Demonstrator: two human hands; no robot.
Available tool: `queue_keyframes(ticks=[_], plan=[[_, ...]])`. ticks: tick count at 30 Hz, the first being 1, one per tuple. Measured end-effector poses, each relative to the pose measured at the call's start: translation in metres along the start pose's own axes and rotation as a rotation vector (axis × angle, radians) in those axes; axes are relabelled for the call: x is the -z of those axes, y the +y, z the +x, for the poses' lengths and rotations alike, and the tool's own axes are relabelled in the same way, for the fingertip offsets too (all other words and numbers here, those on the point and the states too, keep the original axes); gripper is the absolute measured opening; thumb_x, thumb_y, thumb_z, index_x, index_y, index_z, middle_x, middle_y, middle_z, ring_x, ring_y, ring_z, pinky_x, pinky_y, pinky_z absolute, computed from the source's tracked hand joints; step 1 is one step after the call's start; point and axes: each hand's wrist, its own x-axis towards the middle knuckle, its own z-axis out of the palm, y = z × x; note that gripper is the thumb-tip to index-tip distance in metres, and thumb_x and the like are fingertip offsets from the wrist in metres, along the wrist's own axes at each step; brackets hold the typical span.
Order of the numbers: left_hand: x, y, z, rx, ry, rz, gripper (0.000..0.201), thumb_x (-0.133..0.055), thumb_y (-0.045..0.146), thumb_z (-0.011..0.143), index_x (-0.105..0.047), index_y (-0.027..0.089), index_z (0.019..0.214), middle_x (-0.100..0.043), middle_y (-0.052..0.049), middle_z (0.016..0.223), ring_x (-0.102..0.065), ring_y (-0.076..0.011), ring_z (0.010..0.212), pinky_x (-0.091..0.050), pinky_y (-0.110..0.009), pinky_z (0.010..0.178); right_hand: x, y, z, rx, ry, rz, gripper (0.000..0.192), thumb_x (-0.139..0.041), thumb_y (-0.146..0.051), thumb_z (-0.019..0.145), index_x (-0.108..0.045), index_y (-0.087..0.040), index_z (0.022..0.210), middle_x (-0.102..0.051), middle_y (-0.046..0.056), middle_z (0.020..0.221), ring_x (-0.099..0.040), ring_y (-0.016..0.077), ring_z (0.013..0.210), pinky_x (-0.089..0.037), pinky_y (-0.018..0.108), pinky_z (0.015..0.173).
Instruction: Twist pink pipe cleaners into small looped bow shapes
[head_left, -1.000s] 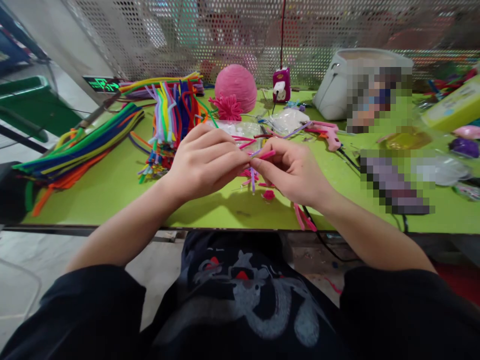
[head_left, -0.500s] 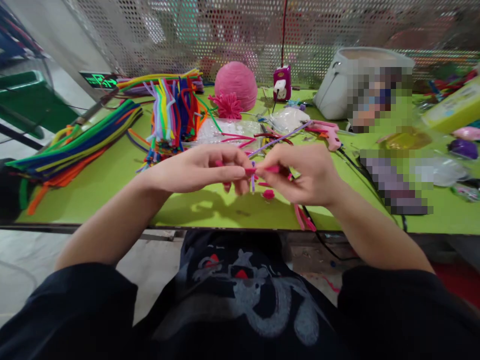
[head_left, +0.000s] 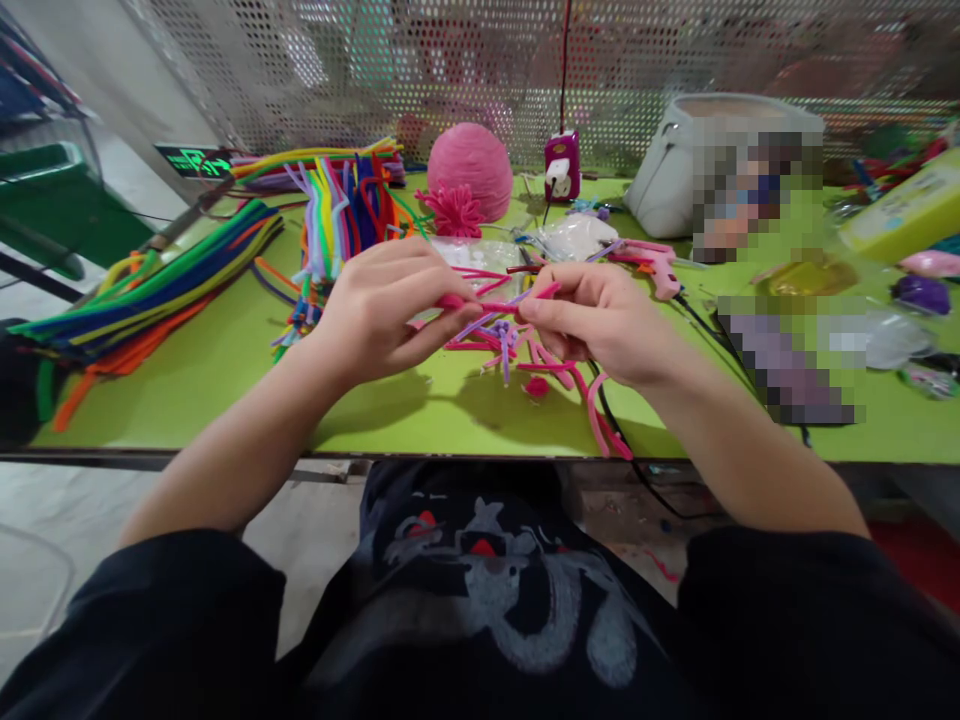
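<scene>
A pink pipe cleaner [head_left: 498,307] stretches between my two hands above the table. My left hand [head_left: 397,305] pinches it at the left, and its fingertips are closed. On the other side my right hand [head_left: 600,315] grips it between thumb and index finger, with a short end sticking up past the fingers. Below lie purple pipe cleaner pieces [head_left: 507,345] and pink pipe cleaner strips [head_left: 596,410]. A small dark pink piece [head_left: 536,386] rests on the green surface nearer to me.
Bundles of coloured pipe cleaners [head_left: 172,290] lie at the left. A pink ball [head_left: 471,170] and a pink pompom [head_left: 454,210] stand at the back. Toward the right are a pink glue gun [head_left: 656,262], its black cable and a white bucket [head_left: 660,180].
My hands have drawn farther apart and slightly up, so more of the pink pipe cleaner shows between them. The purple and pink pieces underneath are less covered.
</scene>
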Motion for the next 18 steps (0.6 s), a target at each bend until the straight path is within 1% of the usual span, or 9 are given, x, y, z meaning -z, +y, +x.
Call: queue_keyframes(ticks=[3,6,8,10,11,12,14,16,18], plan=[[-0.003,0.011,0.004,0.398,-0.023,-0.234,0.039,-0.069,0.045,0.105,-0.075,0.022,0.074,-0.073,-0.003,0.064,-0.06,-0.0107,0.057,-0.043,-0.029,0.056,-0.002,0.0,-0.004,0.161,0.039,-0.189,0.031,-0.077,-0.033,0.102,-0.055,-0.023,0.083,-0.055,-0.007,0.059,-0.043,0.0076,0.048,-0.033,0.025,0.045],[-0.003,0.017,0.008,0.851,-0.075,-0.63,0.051,-0.072,0.06,0.1,-0.073,0.02,0.069,-0.065,-0.001,0.054,-0.055,-0.0087,0.046,-0.035,-0.025,0.046,0.0,0.003,-0.007,0.529,0.166,-0.602,0.019,-0.067,-0.021,0.106,-0.059,-0.022,0.089,-0.056,-0.006,0.066,-0.045,0.0086,0.053,-0.036,0.027,0.053],[0.0,0.016,0.011,1.05,-0.235,-0.916,0.054,-0.075,0.06,0.097,-0.064,0.02,0.063,-0.051,0.001,0.045,-0.046,-0.0084,0.04,-0.031,-0.025,0.042,0.002,0.006,-0.008,0.803,0.192,-0.861,0.012,-0.061,-0.016,0.108,-0.063,-0.022,0.097,-0.066,-0.003,0.076,-0.057,0.0114,0.064,-0.044,0.029,0.061],[0.005,0.013,0.012,1.129,-0.447,-1.105,0.058,-0.074,0.06,0.098,-0.057,0.02,0.059,-0.041,0.002,0.041,-0.037,-0.0076,0.036,-0.027,-0.026,0.039,0.003,0.006,-0.009,0.97,0.171,-0.986,0.012,-0.059,-0.015,0.109,-0.065,-0.022,0.102,-0.073,0.0,0.087,-0.066,0.0143,0.076,-0.048,0.03,0.068],[0.008,0.011,0.012,1.126,-0.497,-1.146,0.059,-0.071,0.062,0.1,-0.057,0.02,0.06,-0.042,0.001,0.042,-0.038,-0.008,0.036,-0.027,-0.026,0.038,0.002,0.006,-0.01,0.983,0.166,-0.994,0.012,-0.059,-0.015,0.109,-0.065,-0.022,0.101,-0.074,0.001,0.088,-0.067,0.0144,0.076,-0.048,0.03,0.067],[0.011,0.008,0.011,1.094,-0.478,-1.135,0.059,-0.068,0.065,0.101,-0.061,0.02,0.064,-0.049,-0.001,0.047,-0.042,-0.0088,0.038,-0.03,-0.026,0.039,0.001,0.005,-0.01,0.952,0.165,-0.97,0.012,-0.061,-0.015,0.108,-0.064,-0.022,0.099,-0.073,0.0,0.084,-0.065,0.0131,0.072,-0.047,0.03,0.065],[0.016,0.003,0.007,0.937,-0.301,-0.94,0.049,-0.074,0.067,0.097,-0.074,0.019,0.09,-0.071,-0.007,0.074,-0.063,-0.0131,0.058,-0.043,-0.026,0.045,-0.002,0.002,-0.012,0.778,0.198,-0.834,0.016,-0.064,-0.017,0.107,-0.062,-0.022,0.092,-0.063,-0.004,0.069,-0.054,0.0096,0.057,-0.04,0.029,0.056],[0.017,-0.002,0.001,0.653,-0.137,-0.583,0.053,-0.09,0.059,0.086,-0.075,0.022,0.121,-0.079,-0.011,0.109,-0.074,-0.0176,0.089,-0.058,-0.028,0.067,-0.006,0.001,-0.012,0.574,0.253,-0.632,0.021,-0.066,-0.022,0.106,-0.059,-0.023,0.087,-0.052,-0.007,0.058,-0.043,0.0078,0.047,-0.031,0.029,0.048],[0.015,-0.006,-0.004,0.351,-0.106,-0.246,0.054,-0.094,0.046,0.085,-0.074,0.025,0.131,-0.081,-0.009,0.119,-0.072,-0.0178,0.101,-0.058,-0.031,0.086,-0.007,0.001,-0.01,0.434,0.289,-0.452,0.026,-0.07,-0.03,0.106,-0.056,-0.024,0.084,-0.05,-0.007,0.056,-0.041,0.008,0.044,-0.026,0.029,0.044]])
